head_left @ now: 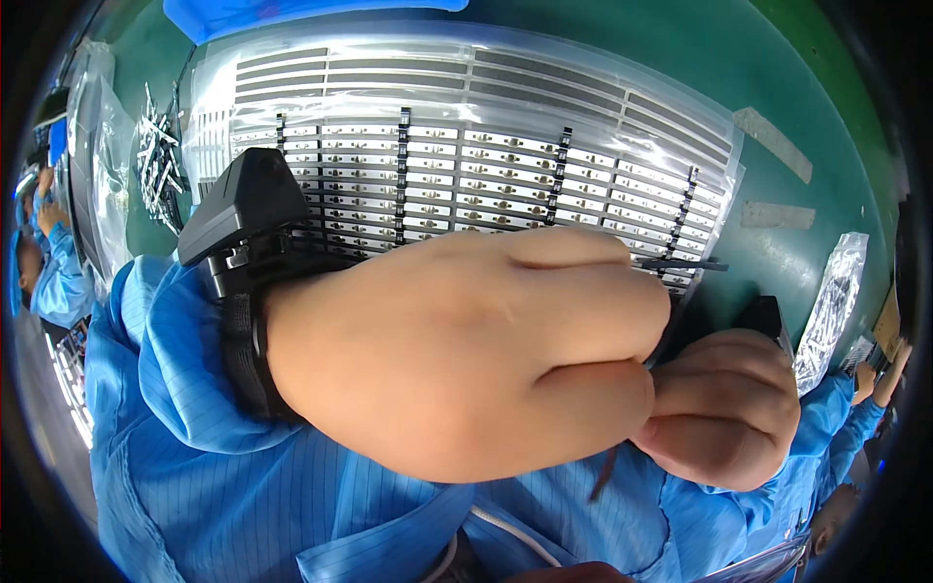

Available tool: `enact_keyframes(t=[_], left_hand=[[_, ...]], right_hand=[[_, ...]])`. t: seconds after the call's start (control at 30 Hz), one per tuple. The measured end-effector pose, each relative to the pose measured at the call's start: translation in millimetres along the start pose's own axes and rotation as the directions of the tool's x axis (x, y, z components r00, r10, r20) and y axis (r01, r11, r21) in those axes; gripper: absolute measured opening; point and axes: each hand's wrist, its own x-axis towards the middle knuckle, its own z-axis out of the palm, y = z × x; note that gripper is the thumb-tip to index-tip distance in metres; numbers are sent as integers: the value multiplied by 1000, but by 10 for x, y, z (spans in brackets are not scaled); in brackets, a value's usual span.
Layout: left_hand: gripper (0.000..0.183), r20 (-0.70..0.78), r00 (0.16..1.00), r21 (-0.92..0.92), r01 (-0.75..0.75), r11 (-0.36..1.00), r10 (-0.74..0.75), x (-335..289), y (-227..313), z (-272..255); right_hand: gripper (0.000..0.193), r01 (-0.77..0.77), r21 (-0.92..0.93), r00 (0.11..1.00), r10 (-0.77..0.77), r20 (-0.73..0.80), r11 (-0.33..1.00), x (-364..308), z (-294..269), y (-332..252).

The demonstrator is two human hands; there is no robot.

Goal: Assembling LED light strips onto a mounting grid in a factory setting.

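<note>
My left hand [476, 350] fills the middle of the view, its back toward me and its fingers curled closed. Past its knuckles pokes a thin black strip [685, 264]; whether the hand grips it or it lies behind cannot be made out. My right hand [724, 408] is closed in a fist, touching the left fingertips. What either hand holds is hidden. A thin dark end [604, 474] shows below where the hands meet. Beyond them lie rows of silver metal strips [505, 173] with small fittings, crossed by black strips [402, 175], on clear plastic sheeting [724, 121].
A blue tray [311, 12] stands at the far edge of the green table [671, 39]. Loose metal pins [158, 160] lie at the left, a bag of metal parts [831, 311] at the right. Tape pieces [777, 216] stick to the table. Co-workers in blue sleeves [63, 277] sit either side.
</note>
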Motion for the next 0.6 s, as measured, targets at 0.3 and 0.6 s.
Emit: enact_keyframes(t=[0.3,0.6], left_hand=[[17,21,1000,-3,-22,1000,22,-11,-35,-24],[15,30,990,3,136,991,-136,-30,2,-7]], right_hand=[[29,-110,-98,987,97,-129,989,65,129,-120],[28,-54,-84,994,46,-99,995,88,151,-115]])
